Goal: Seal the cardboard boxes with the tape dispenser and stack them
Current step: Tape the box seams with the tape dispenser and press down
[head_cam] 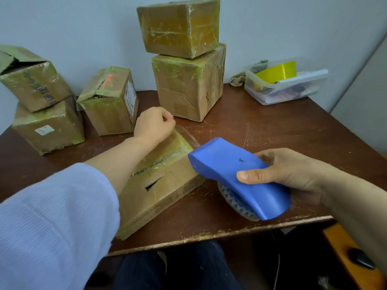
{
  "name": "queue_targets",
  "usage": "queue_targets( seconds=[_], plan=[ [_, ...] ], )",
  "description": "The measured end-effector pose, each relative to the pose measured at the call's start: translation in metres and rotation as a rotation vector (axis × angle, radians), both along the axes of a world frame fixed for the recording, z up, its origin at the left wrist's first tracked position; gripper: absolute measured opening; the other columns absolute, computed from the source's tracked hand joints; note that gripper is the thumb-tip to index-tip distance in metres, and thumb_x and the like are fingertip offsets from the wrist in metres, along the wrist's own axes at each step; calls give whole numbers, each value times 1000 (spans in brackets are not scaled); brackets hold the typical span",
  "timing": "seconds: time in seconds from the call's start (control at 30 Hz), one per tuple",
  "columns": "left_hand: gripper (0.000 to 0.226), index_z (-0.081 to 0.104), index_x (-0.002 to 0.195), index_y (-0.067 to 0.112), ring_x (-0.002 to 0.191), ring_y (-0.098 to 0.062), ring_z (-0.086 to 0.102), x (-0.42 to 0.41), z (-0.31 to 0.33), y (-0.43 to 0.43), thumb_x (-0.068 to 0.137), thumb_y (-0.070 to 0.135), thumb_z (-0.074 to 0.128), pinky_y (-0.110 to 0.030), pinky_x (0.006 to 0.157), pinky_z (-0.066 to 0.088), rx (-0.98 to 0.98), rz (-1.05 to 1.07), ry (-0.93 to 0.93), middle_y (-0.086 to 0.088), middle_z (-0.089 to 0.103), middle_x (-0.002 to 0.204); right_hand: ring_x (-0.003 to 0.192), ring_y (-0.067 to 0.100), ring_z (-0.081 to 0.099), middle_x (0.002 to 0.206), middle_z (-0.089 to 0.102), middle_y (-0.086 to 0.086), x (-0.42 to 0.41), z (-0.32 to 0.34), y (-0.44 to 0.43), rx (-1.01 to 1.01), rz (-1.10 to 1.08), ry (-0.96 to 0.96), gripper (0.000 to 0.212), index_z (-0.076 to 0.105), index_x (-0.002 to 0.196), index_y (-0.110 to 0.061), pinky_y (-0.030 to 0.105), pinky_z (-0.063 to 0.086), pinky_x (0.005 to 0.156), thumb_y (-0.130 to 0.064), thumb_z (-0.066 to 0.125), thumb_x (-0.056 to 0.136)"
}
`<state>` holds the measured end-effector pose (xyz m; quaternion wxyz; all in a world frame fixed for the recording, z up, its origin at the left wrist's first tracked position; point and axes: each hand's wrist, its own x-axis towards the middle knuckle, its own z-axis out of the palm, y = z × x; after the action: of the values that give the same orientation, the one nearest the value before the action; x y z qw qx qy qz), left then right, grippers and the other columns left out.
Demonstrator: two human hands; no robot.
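A cardboard box [159, 185] lies in front of me on the brown table [272, 132], its top seam covered with clear tape. My left hand [154, 124] rests at the box's far corner and pinches the end of a clear tape strip [188, 136]. That strip runs to the blue tape dispenser [236, 172], which my right hand [293, 174] grips just off the box's right edge. Two taped boxes are stacked at the back: the upper box [178, 26] sits on the lower box [188, 84].
At the left, a torn-open box [31, 80] leans on another box [50, 128]. A small box [111, 101] stands beside them. A clear plastic tub [287, 86] with a yellow tape roll sits back right. The table's front edge runs close to my knees.
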<state>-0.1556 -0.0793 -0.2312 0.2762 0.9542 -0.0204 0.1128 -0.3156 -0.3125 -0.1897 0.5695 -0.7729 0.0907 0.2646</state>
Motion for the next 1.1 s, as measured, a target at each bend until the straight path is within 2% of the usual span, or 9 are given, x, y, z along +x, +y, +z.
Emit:
queue_targets(
  seconds=[0.07, 0.13, 0.2, 0.27, 0.37, 0.43, 0.5, 0.87, 1.1],
  plan=[
    [34, 67, 113, 27, 121, -25, 50, -16, 8, 0, 84, 31, 51, -37, 103, 39, -71, -101, 131, 1, 60, 127, 91, 19, 69, 110, 67, 3, -1, 0, 1, -31, -21, -93, 100, 54, 126, -31, 33, 54, 77, -37, 96, 35],
    [70, 50, 136, 29, 145, -21, 16, -32, 15, 2, 66, 41, 45, -42, 118, 10, 81, -236, 343, 1, 30, 154, 98, 11, 64, 117, 62, -5, -5, 3, 5, -3, -5, -156, 87, 54, 121, -49, 28, 50, 80, -37, 87, 41],
    [99, 22, 150, 29, 145, -14, -16, -48, 18, 4, 55, 43, 45, -43, 116, -12, 229, -394, 522, 1, -5, 160, 108, 5, 58, 128, 56, -18, -8, 5, 10, -19, 52, -218, 62, 62, 107, -54, 25, 45, 89, -40, 80, 49],
    [115, 0, 153, 27, 142, -14, -26, -60, 19, 3, 56, 55, 57, -44, 115, -15, 327, -494, 588, -1, -21, 157, 112, 4, 52, 135, 46, -24, -11, 6, 16, -153, 107, -286, 47, 60, 103, -59, 23, 40, 90, -41, 77, 64],
    [137, -15, 150, 23, 142, -18, -27, -68, 11, -1, 56, 73, 71, -47, 116, -13, 505, -489, 552, -4, -26, 156, 109, 13, 47, 129, 39, -13, -13, 7, 24, -494, 213, -316, 88, 34, 129, -63, 27, 40, 87, -68, 72, 49],
    [138, -18, 149, 23, 142, -19, -25, -69, 0, -3, 56, 73, 71, -48, 115, -13, 516, -466, 478, -5, -25, 156, 103, 19, 46, 115, 34, -4, -18, 8, 32, -746, 321, -319, 111, 12, 136, -63, 33, 44, 89, -76, 69, 42],
    [131, -17, 149, 24, 143, -18, -23, -69, -7, -2, 62, 64, 72, -47, 115, -14, 490, -456, 426, -5, -23, 157, 95, 21, 47, 109, 33, -2, -19, 6, 35, -866, 375, -372, 107, 4, 138, -61, 33, 45, 85, -65, 73, 56],
    [121, -14, 150, 25, 144, -19, -21, -70, -9, -2, 67, 53, 69, -49, 115, -13, 459, -453, 408, -6, -22, 157, 87, 14, 46, 90, 32, -14, -52, 21, 16, -1024, 473, -324, 98, -2, 135, -66, 27, 39, 78, -60, 60, 60],
    [121, -13, 150, 24, 144, -19, -21, -73, -9, -2, 66, 54, 68, -50, 115, -12, 438, -454, 397, -6, -21, 157, 87, 16, 43, 98, 35, -9, -19, 44, 34, -1176, 622, -253, 87, 11, 140, -58, 29, 37, 75, -54, 64, 71]
  ],
)
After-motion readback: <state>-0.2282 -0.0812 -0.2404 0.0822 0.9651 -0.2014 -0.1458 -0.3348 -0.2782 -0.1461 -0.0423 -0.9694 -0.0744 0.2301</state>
